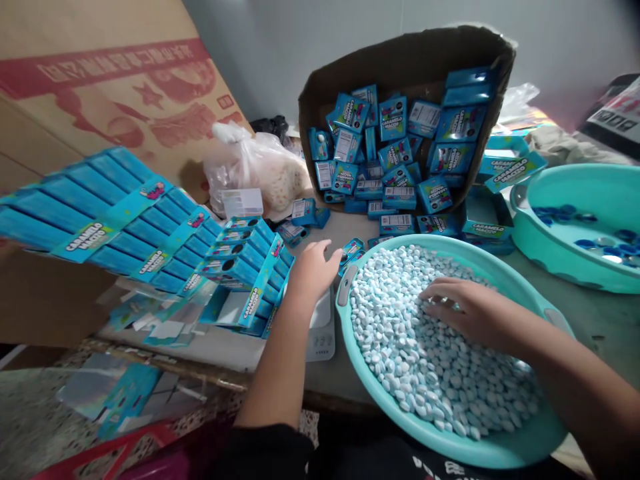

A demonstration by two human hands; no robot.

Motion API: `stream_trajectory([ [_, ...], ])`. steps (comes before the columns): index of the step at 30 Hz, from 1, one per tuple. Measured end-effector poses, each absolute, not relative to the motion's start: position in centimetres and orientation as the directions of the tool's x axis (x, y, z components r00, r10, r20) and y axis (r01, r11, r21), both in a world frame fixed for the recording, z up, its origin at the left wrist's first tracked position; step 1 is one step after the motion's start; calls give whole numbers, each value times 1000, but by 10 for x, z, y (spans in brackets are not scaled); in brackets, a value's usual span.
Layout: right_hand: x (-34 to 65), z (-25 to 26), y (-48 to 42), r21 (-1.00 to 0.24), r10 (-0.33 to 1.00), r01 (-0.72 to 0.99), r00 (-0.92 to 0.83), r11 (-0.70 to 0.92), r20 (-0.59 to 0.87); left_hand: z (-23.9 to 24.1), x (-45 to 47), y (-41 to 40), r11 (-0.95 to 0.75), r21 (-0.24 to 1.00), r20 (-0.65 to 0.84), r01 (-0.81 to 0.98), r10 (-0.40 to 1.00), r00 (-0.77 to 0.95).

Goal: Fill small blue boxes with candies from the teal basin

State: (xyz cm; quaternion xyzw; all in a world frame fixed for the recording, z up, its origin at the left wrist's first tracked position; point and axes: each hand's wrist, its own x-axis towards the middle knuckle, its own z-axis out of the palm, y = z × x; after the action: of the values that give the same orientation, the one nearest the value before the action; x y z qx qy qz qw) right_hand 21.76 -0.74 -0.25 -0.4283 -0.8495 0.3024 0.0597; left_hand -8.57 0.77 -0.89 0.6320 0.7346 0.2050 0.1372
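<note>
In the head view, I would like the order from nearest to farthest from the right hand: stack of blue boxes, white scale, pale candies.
1. Pale candies: directly at the right hand, inside the teal basin.
2. White scale: just left of that basin.
3. Stack of blue boxes: farther left, beyond the scale.

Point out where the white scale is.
In the head view, the white scale sits just below center, immediately left of the candy-filled tub, partly hidden by the left forearm.
</note>
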Motion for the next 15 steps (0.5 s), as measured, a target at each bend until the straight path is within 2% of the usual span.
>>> stream_trajectory([
  [2, 217, -1, -8, -570, 769, 697, -617, 435, -168, -17, -84, 32, 163, 436, -96, 885, 986, -134],
  [4, 217, 1, -9, -580, 772, 697, -611, 421, -174, -20, -85, 45, 130, 406, -134, 905, 988, -81],
  [9, 217, 5, -10, -600, 761, 680, -625, 422, -173, 5, -92, 39, 82, 286, -61, 955, 996, -67],
  [15, 220, 5, -11, -609, 752, 666, -638, 432, -164, 50, -127, -14, 280, 166, 92, 946, 950, -297],
])
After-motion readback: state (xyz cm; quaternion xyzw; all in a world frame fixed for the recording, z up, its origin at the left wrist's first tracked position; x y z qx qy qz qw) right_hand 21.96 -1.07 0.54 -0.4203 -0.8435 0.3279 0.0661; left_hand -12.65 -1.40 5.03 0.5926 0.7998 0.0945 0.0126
